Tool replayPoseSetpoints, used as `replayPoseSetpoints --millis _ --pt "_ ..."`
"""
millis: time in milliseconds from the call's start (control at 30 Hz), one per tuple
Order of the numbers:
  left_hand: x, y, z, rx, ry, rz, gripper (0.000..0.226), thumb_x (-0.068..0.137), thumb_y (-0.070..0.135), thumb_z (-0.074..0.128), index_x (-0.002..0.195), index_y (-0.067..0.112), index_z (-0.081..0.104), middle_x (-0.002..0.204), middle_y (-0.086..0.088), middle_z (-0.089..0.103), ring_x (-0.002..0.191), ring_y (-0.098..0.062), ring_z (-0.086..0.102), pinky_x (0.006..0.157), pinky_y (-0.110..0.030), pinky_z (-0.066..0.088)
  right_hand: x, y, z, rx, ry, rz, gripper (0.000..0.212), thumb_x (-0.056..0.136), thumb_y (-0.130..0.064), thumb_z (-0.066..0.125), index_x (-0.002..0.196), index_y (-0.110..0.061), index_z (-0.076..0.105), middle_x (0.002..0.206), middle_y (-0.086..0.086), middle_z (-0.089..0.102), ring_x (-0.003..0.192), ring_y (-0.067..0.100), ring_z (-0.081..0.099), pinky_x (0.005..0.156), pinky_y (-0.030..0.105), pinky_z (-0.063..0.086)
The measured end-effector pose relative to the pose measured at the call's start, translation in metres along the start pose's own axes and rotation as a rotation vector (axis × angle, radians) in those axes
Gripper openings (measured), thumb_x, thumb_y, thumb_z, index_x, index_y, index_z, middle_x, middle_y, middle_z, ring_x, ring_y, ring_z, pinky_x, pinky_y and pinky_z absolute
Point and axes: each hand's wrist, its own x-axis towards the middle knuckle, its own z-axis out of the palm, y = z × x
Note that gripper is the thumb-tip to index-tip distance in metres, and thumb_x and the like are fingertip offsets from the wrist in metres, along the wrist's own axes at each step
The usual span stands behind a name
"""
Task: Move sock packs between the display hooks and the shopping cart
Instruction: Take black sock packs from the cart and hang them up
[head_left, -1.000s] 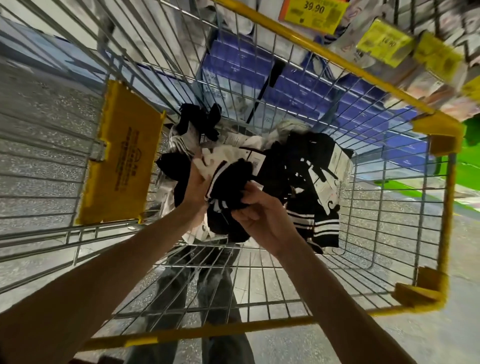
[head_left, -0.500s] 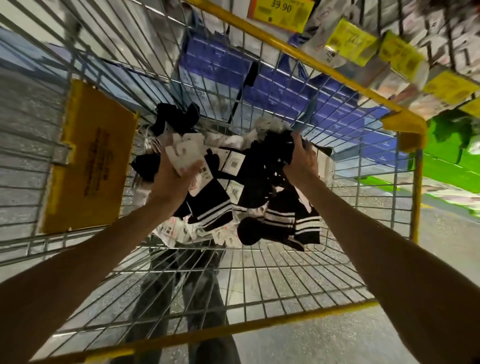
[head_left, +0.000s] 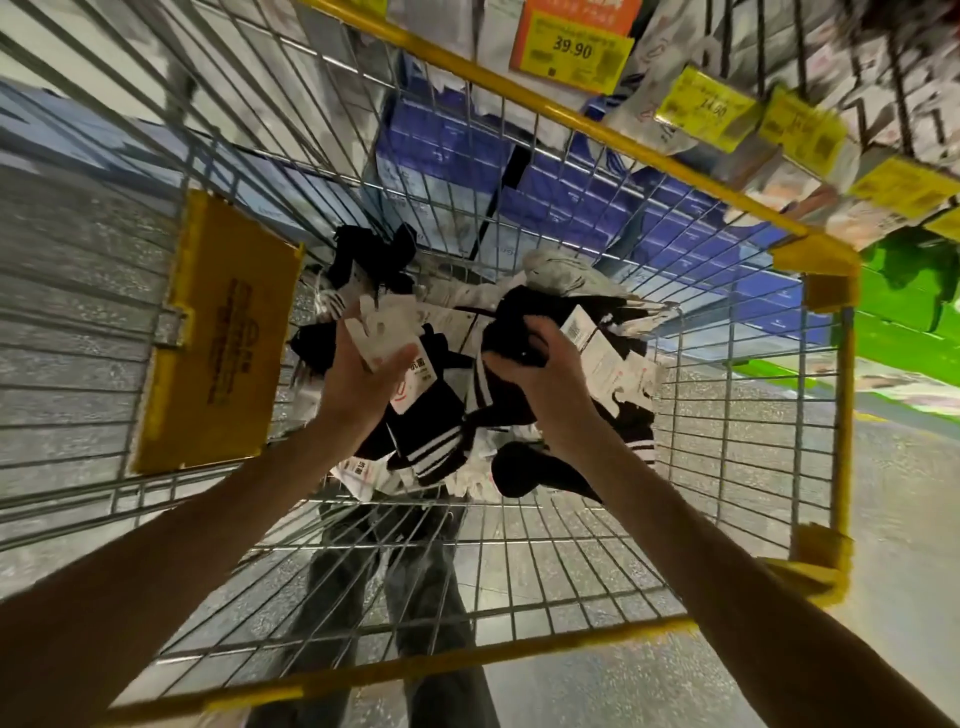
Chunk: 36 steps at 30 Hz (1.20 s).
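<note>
Both hands are down inside the cart, working in the pile of sock packs on its wire floor. The left hand has its fingers curled round the white card tops of a striped pack. This pack's long axis runs from the card at 11 o'clock to the toes at 5 o'clock, and the socks hang below the palm. Just beside it, at 3 o'clock, the right hand has its fingers clamped on a black pack, whose barcode card sticks out toward 2 o'clock.

The display lies at 12 to 1 o'clock from both hands, above the far rim, where the price tags and hung packs show. The hooks themselves cannot be made out. The right hand looks nearer to that side, so its pack probably has the shorter way up. The left hand's pack is already held by the card end that would meet a hook. A yellow plate hangs on the cart wall at 9 o'clock, well apart from the hands.
</note>
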Motion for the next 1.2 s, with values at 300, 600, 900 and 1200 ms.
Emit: replayPoseSetpoints --millis 300,600,900,1200 --pt "-0.019 -0.008 -0.031 0.247 0.114 0.011 0.091 0.091 0.023 0.069 0.154 0.042 0.006 0.151 -0.005 0.042 0.12 -0.021 0.055 0.087 -0.033 0.05 -0.019 -0.049 -0.009 0.803 -0.206 0.102 0.037 0.093 -0.004 0.048 0.129 0.0 0.054 0.121 0.016 0.065 0.11 0.03 0.064 0.088 0.038 0.055" --pt "0.001 0.03 -0.035 0.035 0.114 -0.038 0.034 0.101 -0.004 0.034 0.095 0.018 0.059 0.064 0.008 0.067 0.047 0.0 0.058 0.048 -0.018 0.048 -0.041 -0.005 0.017 0.106 -0.046 0.262 0.043 0.085 0.01 0.058 0.114 -0.021 0.063 0.093 0.003 0.071 0.084 0.014 0.071 0.068 0.025 0.058" --pt "-0.039 0.111 -0.04 -0.214 -0.03 -0.07 0.039 0.103 0.037 0.043 0.074 0.02 0.063 0.051 0.009 0.064 0.051 -0.008 0.062 0.048 -0.019 0.046 -0.069 -0.07 0.016 -0.174 -0.337 0.12 0.041 0.08 0.015 0.057 0.117 -0.003 0.058 0.098 0.014 0.069 0.082 0.006 0.068 0.072 0.019 0.056" --pt "-0.105 0.213 -0.054 0.16 -0.172 0.217 0.024 0.077 0.041 0.081 0.097 0.03 0.073 0.101 -0.002 0.076 0.096 -0.021 0.072 0.086 -0.05 0.058 -0.144 -0.163 -0.004 -0.302 -0.508 0.01 0.049 0.089 0.013 0.057 0.129 -0.013 0.046 0.106 0.004 0.062 0.085 -0.003 0.062 0.075 0.016 0.051"
